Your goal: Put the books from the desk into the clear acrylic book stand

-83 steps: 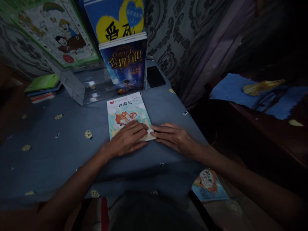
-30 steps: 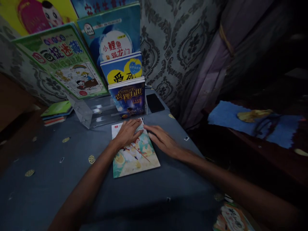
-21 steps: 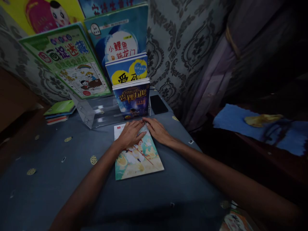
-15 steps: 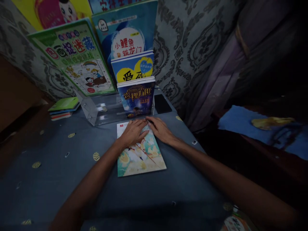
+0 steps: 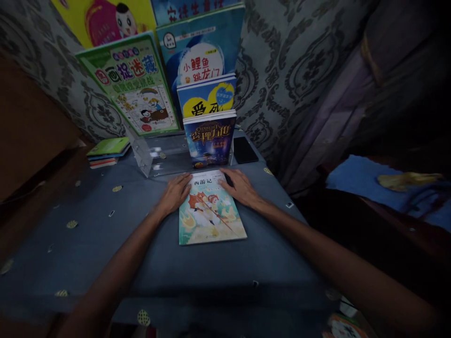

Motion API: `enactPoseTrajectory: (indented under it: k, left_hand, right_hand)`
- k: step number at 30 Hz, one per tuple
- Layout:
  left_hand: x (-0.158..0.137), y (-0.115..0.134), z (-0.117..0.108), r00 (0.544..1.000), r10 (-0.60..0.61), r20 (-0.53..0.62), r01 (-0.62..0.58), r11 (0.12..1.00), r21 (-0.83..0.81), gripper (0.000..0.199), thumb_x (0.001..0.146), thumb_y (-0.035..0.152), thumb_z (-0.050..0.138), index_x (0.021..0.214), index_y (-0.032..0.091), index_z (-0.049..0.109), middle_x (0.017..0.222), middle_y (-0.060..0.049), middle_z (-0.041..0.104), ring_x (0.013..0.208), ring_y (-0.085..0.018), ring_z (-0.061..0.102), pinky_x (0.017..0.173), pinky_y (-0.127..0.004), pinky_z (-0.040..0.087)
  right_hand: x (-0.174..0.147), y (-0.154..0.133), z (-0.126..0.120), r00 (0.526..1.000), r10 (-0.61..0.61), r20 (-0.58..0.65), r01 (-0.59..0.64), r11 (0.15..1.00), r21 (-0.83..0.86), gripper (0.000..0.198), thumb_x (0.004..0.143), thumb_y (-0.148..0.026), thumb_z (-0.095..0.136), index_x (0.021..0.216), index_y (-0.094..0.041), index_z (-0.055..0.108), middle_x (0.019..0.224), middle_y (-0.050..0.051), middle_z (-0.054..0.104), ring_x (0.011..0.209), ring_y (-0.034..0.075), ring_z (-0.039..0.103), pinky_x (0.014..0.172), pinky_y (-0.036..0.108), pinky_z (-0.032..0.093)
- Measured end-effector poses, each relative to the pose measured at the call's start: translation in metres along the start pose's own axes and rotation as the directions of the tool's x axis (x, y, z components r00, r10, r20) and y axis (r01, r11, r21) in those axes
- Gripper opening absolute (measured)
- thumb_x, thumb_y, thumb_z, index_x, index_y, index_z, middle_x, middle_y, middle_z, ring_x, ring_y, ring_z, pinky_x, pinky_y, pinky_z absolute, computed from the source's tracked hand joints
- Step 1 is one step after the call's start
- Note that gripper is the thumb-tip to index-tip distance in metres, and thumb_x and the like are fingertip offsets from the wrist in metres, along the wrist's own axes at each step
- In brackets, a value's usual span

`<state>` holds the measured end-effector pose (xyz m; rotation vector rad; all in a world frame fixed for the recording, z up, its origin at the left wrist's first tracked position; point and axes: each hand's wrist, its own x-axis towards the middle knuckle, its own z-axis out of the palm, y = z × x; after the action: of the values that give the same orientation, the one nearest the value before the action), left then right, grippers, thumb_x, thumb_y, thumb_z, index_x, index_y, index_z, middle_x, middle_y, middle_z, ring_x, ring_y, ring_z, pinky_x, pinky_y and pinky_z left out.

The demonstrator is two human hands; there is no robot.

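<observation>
A thin paperback book (image 5: 213, 220) with a turquoise and cream illustrated cover lies face up on the dark blue tablecloth. At its upper left edge is my left hand (image 5: 175, 193), its thumb at the cover's margin and the fingers reaching toward the top corner. My right hand (image 5: 241, 188) holds the opposite upper edge, thumb resting on the cover; what its fingertips do under or beside the edge is hidden. Just beyond the book stands a clear acrylic rack (image 5: 143, 157) bearing upright books, with a dark blue book (image 5: 210, 146) in front.
A black phone (image 5: 245, 150) lies right of the rack. A small stack of books (image 5: 107, 152) sits to its left. A green book (image 5: 136, 87) and a blue book (image 5: 202, 47) stand in the rack against a patterned wall. The table's right edge drops into a dark area.
My left hand has slid left off the cover to the book's edge, uncovering the title and picture. My right hand stays by the right edge. The view has shifted slightly.
</observation>
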<state>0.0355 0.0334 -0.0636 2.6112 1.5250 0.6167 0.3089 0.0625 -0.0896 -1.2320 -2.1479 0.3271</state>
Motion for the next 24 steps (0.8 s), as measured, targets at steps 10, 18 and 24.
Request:
enactPoseTrajectory:
  k: [10,18,24]
  left_hand:
    - [-0.0019,-0.0046,0.0074,0.999,-0.024,-0.037,0.022,0.999,-0.039,0.043,0.101,0.030,0.037,0.135,0.014,0.058,0.143,-0.014,0.058,0.136,-0.024,0.051,0.116,-0.047,0.041]
    - [-0.0022,-0.0045,0.0061,0.999,-0.031,-0.029,0.030,0.999,-0.038,0.043,0.100,0.029,0.038,0.136,0.016,0.057,0.144,-0.013,0.057,0.137,-0.024,0.051,0.117,-0.048,0.039]
    - [-0.0023,-0.0030,0.0042,0.999,-0.022,-0.028,0.021,0.999,-0.035,0.042,0.100,0.029,0.038,0.135,0.015,0.058,0.144,-0.014,0.057,0.135,-0.024,0.052,0.117,-0.047,0.040]
  right_hand:
    - [0.0003,-0.0009,-0.0003,0.999,-0.035,0.019,0.035,0.999,-0.041,0.047,0.095,-0.038,0.049,0.135,-0.014,0.058,0.125,0.015,0.069,0.115,0.033,0.060,0.098,0.049,0.048]
    - [-0.0004,-0.0014,0.0004,0.998,-0.063,0.005,0.063,0.998,-0.022,0.046,0.095,-0.039,0.048,0.134,-0.017,0.059,0.129,0.014,0.068,0.119,0.032,0.059,0.103,0.051,0.046]
    - [-0.0007,-0.0042,-0.0020,0.998,-0.044,0.033,0.045,0.999,-0.022,0.047,0.096,-0.037,0.046,0.133,-0.014,0.060,0.133,0.016,0.065,0.123,0.033,0.058,0.103,0.052,0.046]
